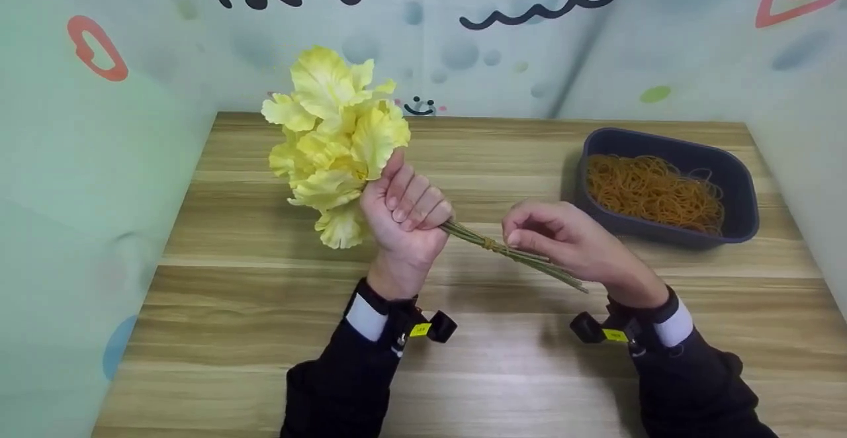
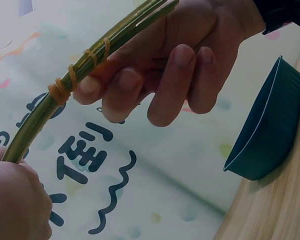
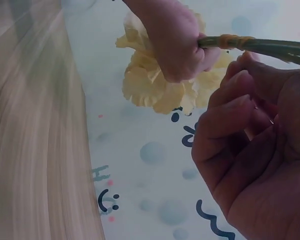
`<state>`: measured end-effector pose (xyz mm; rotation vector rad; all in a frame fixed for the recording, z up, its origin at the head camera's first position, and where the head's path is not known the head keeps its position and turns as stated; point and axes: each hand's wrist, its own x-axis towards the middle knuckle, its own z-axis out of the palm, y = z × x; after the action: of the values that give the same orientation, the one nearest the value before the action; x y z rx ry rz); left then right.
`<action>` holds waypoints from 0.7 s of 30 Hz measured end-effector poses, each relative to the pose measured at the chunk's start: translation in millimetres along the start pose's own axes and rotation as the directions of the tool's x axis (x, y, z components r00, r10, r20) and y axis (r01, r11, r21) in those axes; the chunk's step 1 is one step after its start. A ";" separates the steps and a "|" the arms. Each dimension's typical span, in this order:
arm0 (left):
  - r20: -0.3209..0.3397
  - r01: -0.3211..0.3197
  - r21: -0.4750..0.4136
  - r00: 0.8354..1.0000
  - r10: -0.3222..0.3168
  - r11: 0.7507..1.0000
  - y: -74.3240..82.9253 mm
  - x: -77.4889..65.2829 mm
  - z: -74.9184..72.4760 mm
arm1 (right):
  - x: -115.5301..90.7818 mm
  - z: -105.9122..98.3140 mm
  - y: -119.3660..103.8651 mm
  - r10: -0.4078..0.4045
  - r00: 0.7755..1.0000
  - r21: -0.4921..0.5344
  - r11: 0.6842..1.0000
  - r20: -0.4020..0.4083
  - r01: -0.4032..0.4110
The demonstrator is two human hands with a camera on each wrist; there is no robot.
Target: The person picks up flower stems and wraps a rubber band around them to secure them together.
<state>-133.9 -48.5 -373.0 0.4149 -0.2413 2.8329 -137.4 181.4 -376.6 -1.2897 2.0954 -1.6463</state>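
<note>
My left hand (image 1: 407,210) grips a bunch of yellow artificial flowers (image 1: 324,137) by the stems, right below the blooms. The green stems (image 1: 549,267) point out of that fist toward the lower right. A tan rubber band (image 2: 60,92) is wound tightly round them, with looser turns spaced along the stems. At these turns my right hand (image 1: 562,236) has its thumb and forefinger pinched together on the band, its other fingers curled, as the right wrist view shows. Part of the pinch is hidden behind the stems in the left wrist view.
A dark blue plastic tub (image 1: 741,219) stands at the back right of the wooden table (image 1: 265,332), holding a heap of tan rubber bands (image 1: 652,193). Printed sheets wall the table at the back and both sides.
</note>
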 end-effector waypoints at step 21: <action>-0.033 -0.013 0.011 0.999 0.013 1.000 -1.9 -0.2 0.1 | 0.6 7.5 -0.5 0.010 1.000 0.050 0.999 0.004 -0.010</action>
<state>-133.2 -46.8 -372.7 0.3702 -0.2233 2.8524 -132.9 175.7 -378.7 -1.2637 2.0417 -1.6794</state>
